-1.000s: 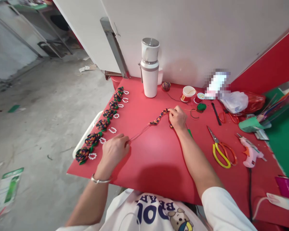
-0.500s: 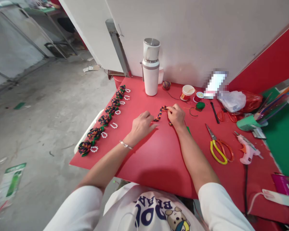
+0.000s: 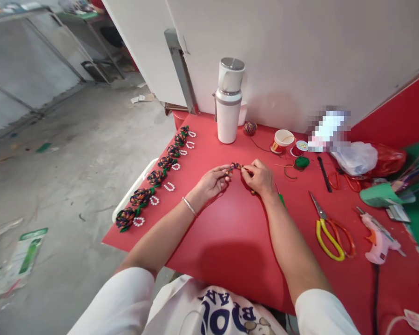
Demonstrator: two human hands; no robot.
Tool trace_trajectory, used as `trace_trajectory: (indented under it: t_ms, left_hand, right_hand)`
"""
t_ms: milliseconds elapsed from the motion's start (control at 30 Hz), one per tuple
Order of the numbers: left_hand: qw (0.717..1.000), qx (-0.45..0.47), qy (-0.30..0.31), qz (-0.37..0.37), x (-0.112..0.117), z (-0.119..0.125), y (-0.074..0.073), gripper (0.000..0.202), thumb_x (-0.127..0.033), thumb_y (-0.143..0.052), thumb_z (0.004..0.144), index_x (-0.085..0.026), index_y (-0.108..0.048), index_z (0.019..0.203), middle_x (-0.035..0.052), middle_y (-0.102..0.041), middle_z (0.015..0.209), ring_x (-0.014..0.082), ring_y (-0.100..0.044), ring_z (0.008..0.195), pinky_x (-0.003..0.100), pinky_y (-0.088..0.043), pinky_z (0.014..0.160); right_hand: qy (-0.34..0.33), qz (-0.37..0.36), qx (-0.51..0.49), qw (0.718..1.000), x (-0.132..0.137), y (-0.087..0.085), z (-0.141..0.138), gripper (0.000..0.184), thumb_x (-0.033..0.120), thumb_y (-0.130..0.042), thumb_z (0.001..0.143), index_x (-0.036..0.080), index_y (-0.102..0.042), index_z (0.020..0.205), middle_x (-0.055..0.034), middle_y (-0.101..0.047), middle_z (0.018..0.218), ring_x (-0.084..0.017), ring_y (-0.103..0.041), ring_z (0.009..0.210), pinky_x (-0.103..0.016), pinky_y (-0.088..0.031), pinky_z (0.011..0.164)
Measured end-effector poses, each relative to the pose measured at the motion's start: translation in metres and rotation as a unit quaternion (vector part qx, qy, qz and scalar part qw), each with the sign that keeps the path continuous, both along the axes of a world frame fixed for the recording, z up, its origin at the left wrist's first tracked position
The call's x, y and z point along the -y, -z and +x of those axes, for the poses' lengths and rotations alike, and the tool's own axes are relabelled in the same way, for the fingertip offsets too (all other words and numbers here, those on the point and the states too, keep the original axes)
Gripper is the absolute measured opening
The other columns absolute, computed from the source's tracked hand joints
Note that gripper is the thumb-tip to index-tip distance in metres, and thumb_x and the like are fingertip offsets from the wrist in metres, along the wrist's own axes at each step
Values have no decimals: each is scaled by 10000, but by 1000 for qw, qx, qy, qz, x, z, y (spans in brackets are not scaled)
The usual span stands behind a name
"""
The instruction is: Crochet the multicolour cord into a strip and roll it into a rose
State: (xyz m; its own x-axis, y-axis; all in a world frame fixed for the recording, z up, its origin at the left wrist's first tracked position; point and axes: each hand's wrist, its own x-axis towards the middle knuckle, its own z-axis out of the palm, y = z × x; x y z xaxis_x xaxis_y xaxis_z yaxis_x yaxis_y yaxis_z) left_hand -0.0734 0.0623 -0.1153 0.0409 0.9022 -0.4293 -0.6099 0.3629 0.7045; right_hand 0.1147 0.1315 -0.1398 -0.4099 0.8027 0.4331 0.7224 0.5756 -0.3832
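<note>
A short multicoloured crocheted yarn strip (image 3: 236, 165) runs between my two hands above the red table. My left hand (image 3: 214, 180), wearing a bracelet, is turned partly palm up and pinches the strip's left end between thumb and fingers. Thumb and fingertips of my right hand (image 3: 258, 177) close on the strip farther right, and a bit of its tail shows beneath that hand. Beside my right wrist lies a thin tool with a green handle (image 3: 281, 200). Along the table's left side sit several multicoloured yarn roses (image 3: 139, 197), each near a small loop of white beads (image 3: 154, 200).
A white flask (image 3: 229, 111) stands at the back, beside a yarn ball (image 3: 250, 128). Rightward are a paper cup (image 3: 282, 139), green yarn (image 3: 301, 162), yellow-and-orange-handled scissors (image 3: 323, 232), a pink glue gun (image 3: 380, 239) with a cord, and a green pen holder (image 3: 379, 195).
My left hand has rolled palm upward and now grips the strip's left end, where it hovered loosely before. The strip is held straighter and higher. The camera view has shifted slightly.
</note>
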Motion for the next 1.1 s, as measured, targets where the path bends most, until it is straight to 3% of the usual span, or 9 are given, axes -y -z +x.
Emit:
trace_trajectory:
  t_ms: [100,167,233,300,433,567,733,900,1100]
  left_hand:
    - [997,58,-2,-56,1,4,-4,132,-212,-674,913,-120,-672,1008,70,-687,798,68,-606,543,124,-412,419]
    - [998,29,-27,-42,4,7,-3,211,-199,-761,854,-123,-661,1024,61,-700,795,78,-618,534,136,-406,413]
    - [998,-12,-62,-26,6,10,1,371,-84,-839,726,-143,-635,1030,26,-698,756,96,-631,522,148,-399,411]
    - [996,-31,-86,-22,6,12,5,363,-26,-825,695,-139,-619,972,9,-686,715,89,-615,505,151,-389,412]
    - [994,-36,-104,-26,2,13,4,118,-100,-718,839,-110,-603,861,38,-679,699,67,-584,493,154,-389,419]
    - [991,-70,-114,-24,2,13,0,122,-185,-698,882,-114,-600,900,49,-696,731,77,-597,490,178,-428,438]
    - [979,-181,-98,-6,7,19,3,300,-141,-771,771,-143,-585,1006,28,-714,763,110,-642,516,203,-462,481]
    - [921,-378,-89,20,4,11,10,150,-285,-642,896,-157,-660,974,0,-669,659,126,-611,522,230,-432,530]
    - [807,-588,-52,31,-1,-11,6,369,-379,-564,937,-148,-710,689,111,-728,755,213,-675,799,295,-456,726]
  right_hand:
    - [-8,40,25,999,2,-1,-4,371,477,-557,995,243,-789,824,-57,-622,809,-188,-530,792,-322,-329,642]
    - [-16,70,47,996,1,1,-6,373,460,-555,1002,235,-779,807,-72,-642,845,-200,-529,831,-322,-334,653]
    - [-30,74,63,995,1,3,-8,320,408,-546,1015,240,-787,888,-76,-667,891,-204,-548,871,-317,-352,673]
    - [-44,54,78,995,1,4,-9,293,340,-502,1036,258,-784,1053,-68,-687,925,-197,-577,888,-307,-368,685]
    - [-74,4,125,989,3,2,-11,395,230,-428,1037,322,-681,1326,-59,-719,1071,-190,-625,910,-290,-362,645]
    - [-97,-18,156,983,5,-3,-13,533,126,-422,984,376,-596,1420,-50,-692,1277,-191,-653,976,-277,-376,625]
    - [-92,-2,185,978,8,-5,-15,516,181,-428,996,371,-565,1456,-63,-690,1274,-189,-667,903,-280,-394,615]
    - [-80,21,184,979,10,-4,-16,470,250,-449,1009,319,-576,1457,-74,-698,1242,-177,-663,842,-287,-403,599]
    - [-103,79,155,979,8,-2,-16,465,228,-439,1021,260,-574,1465,-91,-748,1167,-224,-647,921,-326,-482,717]
